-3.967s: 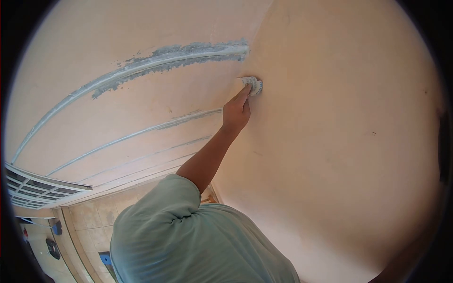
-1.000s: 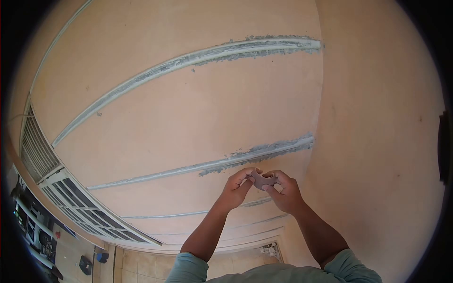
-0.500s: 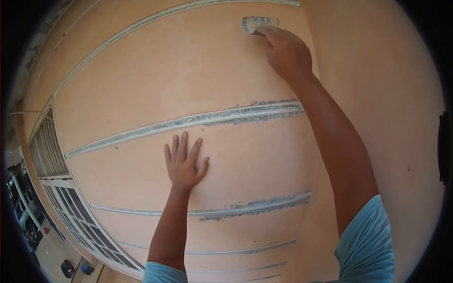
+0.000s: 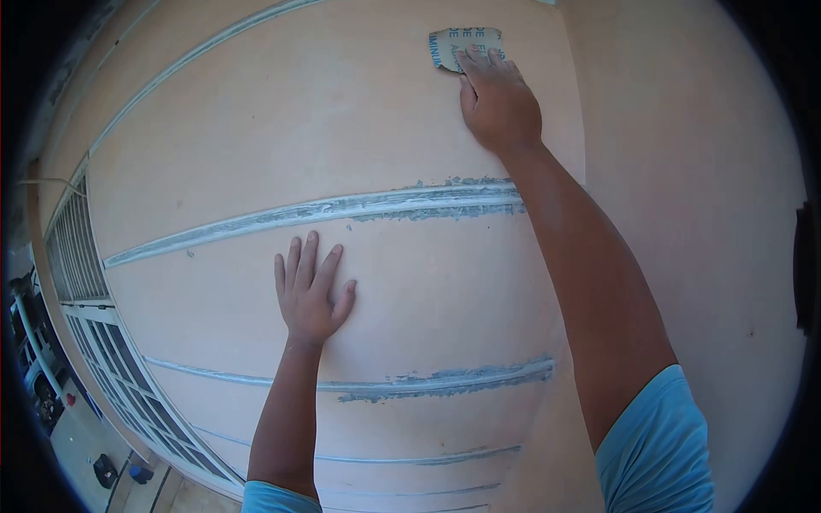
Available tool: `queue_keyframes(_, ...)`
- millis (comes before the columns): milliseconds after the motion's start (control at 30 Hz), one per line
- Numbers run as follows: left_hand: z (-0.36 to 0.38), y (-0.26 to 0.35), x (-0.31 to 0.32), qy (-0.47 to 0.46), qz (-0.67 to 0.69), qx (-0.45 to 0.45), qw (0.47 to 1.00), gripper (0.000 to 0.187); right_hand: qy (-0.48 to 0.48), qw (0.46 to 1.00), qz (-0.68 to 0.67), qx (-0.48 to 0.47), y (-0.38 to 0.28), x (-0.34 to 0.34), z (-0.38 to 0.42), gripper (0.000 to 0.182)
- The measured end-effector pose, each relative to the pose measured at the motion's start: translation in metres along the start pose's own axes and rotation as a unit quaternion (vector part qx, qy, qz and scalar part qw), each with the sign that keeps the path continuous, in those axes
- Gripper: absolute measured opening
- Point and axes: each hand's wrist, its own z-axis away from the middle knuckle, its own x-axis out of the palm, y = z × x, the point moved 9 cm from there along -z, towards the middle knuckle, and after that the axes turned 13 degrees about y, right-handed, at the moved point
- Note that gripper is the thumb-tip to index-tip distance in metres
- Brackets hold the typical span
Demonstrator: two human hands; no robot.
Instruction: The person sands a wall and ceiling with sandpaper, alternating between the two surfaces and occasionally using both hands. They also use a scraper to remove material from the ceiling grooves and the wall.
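Observation:
Against the peach wall (image 4: pixel 402 299), my left hand (image 4: pixel 310 295) lies flat with its fingers spread, just below a grooved strip (image 4: pixel 325 215) with grey, flaking edges. Higher up at the right, my right hand (image 4: pixel 500 103) holds a piece of sandpaper (image 4: pixel 451 43) to the wall, its fingers laid over the paper's lower right part. Blue printed lettering shows on the tan backing. The paper's gritty side is turned to the wall and hidden.
A second grooved strip (image 4: pixel 445 382) with rough grey edges runs lower down. An adjoining wall (image 4: pixel 676 171) meets this one at the right. At the left are a louvred vent (image 4: pixel 77 244) and a paned window (image 4: pixel 141 385), with dark objects (image 4: pixel 106 470) on the floor.
The sandpaper, curled up at its edge before, now lies flatter and shows more lettering. My right fingers have stretched out over it. The left hand stays at the same wall spot; the view has shifted slightly.

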Motion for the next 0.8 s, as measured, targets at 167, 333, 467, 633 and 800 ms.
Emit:
queue_keyframes(167, 0.001, 0.001, 0.0, -0.007, 0.002, -0.005, 1.0, 0.052, 0.059, 0.998, -0.031, 0.005, 0.003, -0.01, 0.007, 0.03)
queue_keyframes(333, 0.002, 0.001, -0.001, -0.009, -0.003, -0.01, 1.0, 0.052, 0.09, 0.995, -0.036, 0.009, 0.003, -0.017, 0.009, 0.026)
queue_keyframes(467, 0.004, 0.001, -0.001, -0.011, -0.005, -0.009, 1.0, 0.053, 0.084, 0.996, -0.037, 0.021, 0.005, -0.017, 0.01, 0.026)
queue_keyframes(633, 0.005, 0.001, -0.001, -0.008, -0.008, -0.007, 1.0, 0.053, 0.09, 0.995, -0.037, 0.02, 0.002, -0.022, 0.01, 0.026)
queue_keyframes(800, 0.004, 0.001, -0.001, -0.006, -0.001, -0.007, 1.0, 0.053, 0.098, 0.993, -0.058, 0.021, 0.001, -0.024, 0.009, 0.025)
